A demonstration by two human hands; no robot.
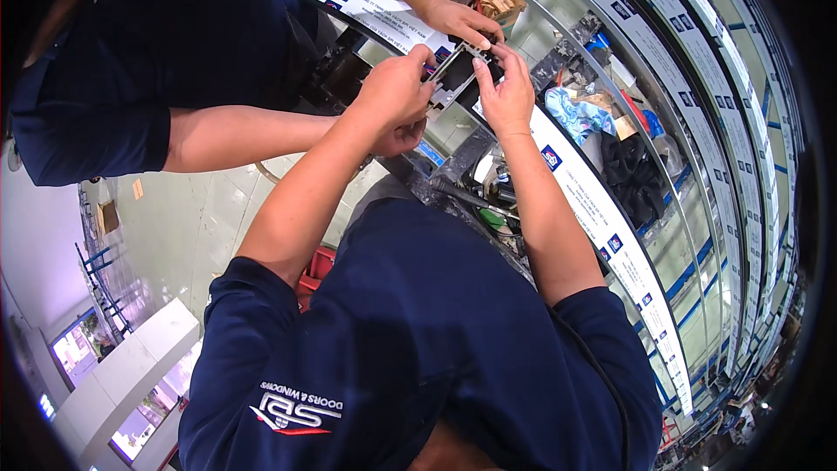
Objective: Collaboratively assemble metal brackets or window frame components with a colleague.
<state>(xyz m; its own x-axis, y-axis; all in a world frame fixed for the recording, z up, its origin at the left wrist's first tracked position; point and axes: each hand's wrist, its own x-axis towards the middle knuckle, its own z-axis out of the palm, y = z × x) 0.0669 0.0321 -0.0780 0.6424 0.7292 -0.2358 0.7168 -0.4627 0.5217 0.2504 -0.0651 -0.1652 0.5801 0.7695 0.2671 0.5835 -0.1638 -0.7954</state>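
Observation:
Between my hands is the end of a metal profile (451, 78), a squarish frame around a dark hollow. My left hand (394, 90) is closed at its left edge, thumb and curled fingers gripping the rim. On the right side, my right hand (507, 98) holds the same profile, with thumb on the near face and fingers over the far edge. A co-worker's hand (460, 21) rests on the far end, fingertips close to mine. Another co-worker's hand (401, 138) is partly hidden beneath my left wrist.
Film-covered long profiles (602, 209) run past on the right, and more are stacked (697, 105) beyond. A cardboard box of scraps (499, 2) stands at the far side. A blue patterned cloth (577, 113) and a black bag (632, 176) lie on the rack. The co-worker (166, 61) stands at left.

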